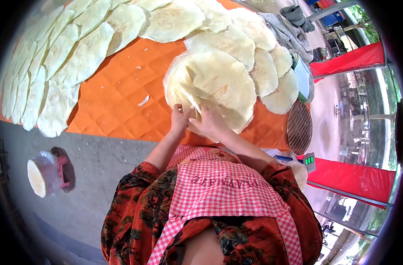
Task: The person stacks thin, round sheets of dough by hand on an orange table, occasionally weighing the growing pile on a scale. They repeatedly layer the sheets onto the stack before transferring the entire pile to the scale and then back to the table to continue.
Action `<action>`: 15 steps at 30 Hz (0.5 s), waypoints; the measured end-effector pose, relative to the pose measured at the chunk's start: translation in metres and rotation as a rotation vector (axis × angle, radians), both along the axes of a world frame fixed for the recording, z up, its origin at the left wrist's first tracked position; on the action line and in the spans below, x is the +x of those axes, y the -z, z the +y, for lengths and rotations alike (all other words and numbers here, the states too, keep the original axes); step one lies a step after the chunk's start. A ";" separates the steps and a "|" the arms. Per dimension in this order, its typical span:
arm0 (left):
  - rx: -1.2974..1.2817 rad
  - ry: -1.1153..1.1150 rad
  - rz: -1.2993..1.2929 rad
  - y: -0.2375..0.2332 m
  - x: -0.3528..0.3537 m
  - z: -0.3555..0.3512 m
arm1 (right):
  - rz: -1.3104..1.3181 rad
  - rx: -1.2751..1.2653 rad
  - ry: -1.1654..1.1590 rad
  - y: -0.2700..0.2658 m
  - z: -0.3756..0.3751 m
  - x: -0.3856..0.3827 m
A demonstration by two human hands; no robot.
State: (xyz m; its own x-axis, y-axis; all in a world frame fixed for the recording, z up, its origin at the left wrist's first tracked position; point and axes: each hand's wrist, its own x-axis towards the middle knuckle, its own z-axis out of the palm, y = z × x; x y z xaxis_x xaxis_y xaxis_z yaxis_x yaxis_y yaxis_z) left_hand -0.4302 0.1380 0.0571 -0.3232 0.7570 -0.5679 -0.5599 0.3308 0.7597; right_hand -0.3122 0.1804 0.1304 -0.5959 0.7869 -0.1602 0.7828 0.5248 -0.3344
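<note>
A pile of thin round flatbreads (225,84) lies in front of me on the orange table cover. Its upper flatbread (177,84) is lifted and folded up along the left side. My left hand (180,118) pinches the near edge of that lifted sheet. Close beside it, my right hand (208,122) has its fingers closed on the raised fold, with its lower part resting over the pile. The fingertips are partly hidden by the thin bread.
Overlapping flatbreads (89,57) spread along the table's far and left sides. The orange cover (122,101) carries small crumbs. At right are a round wire rack (300,128), a scale display (309,161) and grey cloth (290,37). A pink stool (62,170) stands on the floor, left.
</note>
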 end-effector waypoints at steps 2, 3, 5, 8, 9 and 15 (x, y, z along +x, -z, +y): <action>-0.011 0.033 0.018 -0.005 0.001 -0.001 | 0.043 -0.054 0.081 -0.006 -0.005 -0.002; -0.015 0.049 0.028 -0.008 0.000 -0.001 | 0.042 -0.024 0.076 -0.005 -0.006 -0.003; 0.062 -0.019 0.001 0.002 0.005 0.000 | 0.042 0.040 0.064 0.000 -0.005 -0.006; -0.034 -0.023 0.050 0.013 0.004 0.000 | -0.155 -0.395 0.199 0.004 0.060 0.009; -0.103 -0.007 0.082 0.016 0.002 0.000 | -0.179 -0.355 0.215 0.004 0.101 0.022; -0.095 -0.097 0.055 0.038 0.009 0.005 | -0.094 0.058 0.228 -0.217 0.297 0.134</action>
State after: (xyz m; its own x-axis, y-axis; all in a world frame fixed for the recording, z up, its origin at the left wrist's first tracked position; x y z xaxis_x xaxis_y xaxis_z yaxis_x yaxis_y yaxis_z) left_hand -0.4216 0.1427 0.0190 -0.4250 0.6641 -0.6151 -0.5510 0.3493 0.7578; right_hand -0.1782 0.4777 0.3476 -0.3862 0.9089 -0.1571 0.9096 0.3470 -0.2286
